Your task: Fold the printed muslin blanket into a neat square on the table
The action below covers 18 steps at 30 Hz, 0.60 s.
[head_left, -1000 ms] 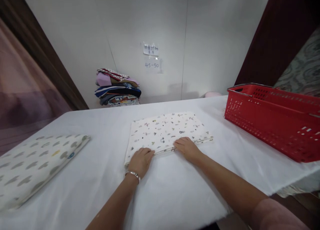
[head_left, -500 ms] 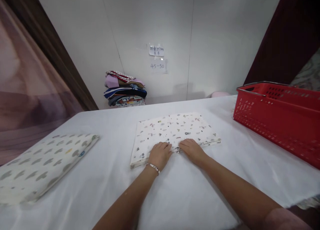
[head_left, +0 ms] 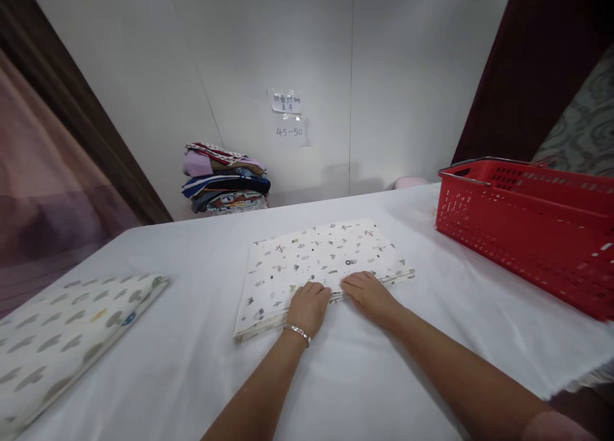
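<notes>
A folded white cloth [head_left: 321,255] printed with small plants and dots lies flat in the middle of the table, its layers showing along the near edge. My left hand [head_left: 309,307], with a silver bracelet at the wrist, is closed over that near edge, fingertips on top. Just to its right, my right hand [head_left: 369,294] grips the same edge, its fingers bent over the cloth. Both thumbs are mostly hidden. Off to the left lies a second folded cloth [head_left: 71,326], cream with grey-green cloud-like shapes, untouched by either hand.
A red plastic basket [head_left: 522,230] with a metal handle stands on the right of the white-covered table [head_left: 192,262]. Beyond the far edge is a stack of folded fabrics [head_left: 228,179] by the wall. Paper signs [head_left: 289,131] hang above. Curtains [head_left: 62,147] flank the left side.
The view has shifted slightly, so the scene sits a little lower and further left. Both hands stay at the near edge of the cloth, which looks unchanged.
</notes>
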Tool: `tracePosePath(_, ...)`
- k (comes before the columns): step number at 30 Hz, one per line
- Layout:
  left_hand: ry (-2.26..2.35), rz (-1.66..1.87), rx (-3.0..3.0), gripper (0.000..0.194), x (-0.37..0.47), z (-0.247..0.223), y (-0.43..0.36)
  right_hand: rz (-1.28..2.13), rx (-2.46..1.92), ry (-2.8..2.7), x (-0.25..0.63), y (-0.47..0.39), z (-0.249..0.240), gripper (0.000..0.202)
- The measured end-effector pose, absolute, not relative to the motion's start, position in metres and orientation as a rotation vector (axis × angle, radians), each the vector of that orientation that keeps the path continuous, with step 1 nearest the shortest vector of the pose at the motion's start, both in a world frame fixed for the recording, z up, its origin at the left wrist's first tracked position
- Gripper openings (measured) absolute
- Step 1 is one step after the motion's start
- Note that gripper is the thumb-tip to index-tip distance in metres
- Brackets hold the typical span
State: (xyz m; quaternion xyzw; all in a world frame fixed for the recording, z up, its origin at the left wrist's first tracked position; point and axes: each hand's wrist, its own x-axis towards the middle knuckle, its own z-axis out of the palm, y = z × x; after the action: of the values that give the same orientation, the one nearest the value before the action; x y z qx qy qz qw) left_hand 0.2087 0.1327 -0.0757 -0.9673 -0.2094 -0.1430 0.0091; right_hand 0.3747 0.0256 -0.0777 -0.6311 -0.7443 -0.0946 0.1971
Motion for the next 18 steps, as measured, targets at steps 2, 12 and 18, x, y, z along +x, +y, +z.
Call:
tracePosePath(2,-0.649,-0.439,-3.022,0.020,0.209,-0.075,0.132,-0.274,-1.769,-2.085,0.379,0.024,-0.078,0.024)
tracePosePath(12,-0.649,-0.522,-3.072,0.021,0.208,-0.076,0.134,-0.313,-1.714,-2.031,0.389,0.020,-0.076,0.025)
tracePosePath(18,-0.640,-0.574,-3.098,0.025,0.208,-0.080,0.137,-0.353,-1.847,-1.627,0.451,-0.009,-0.073,0.024)
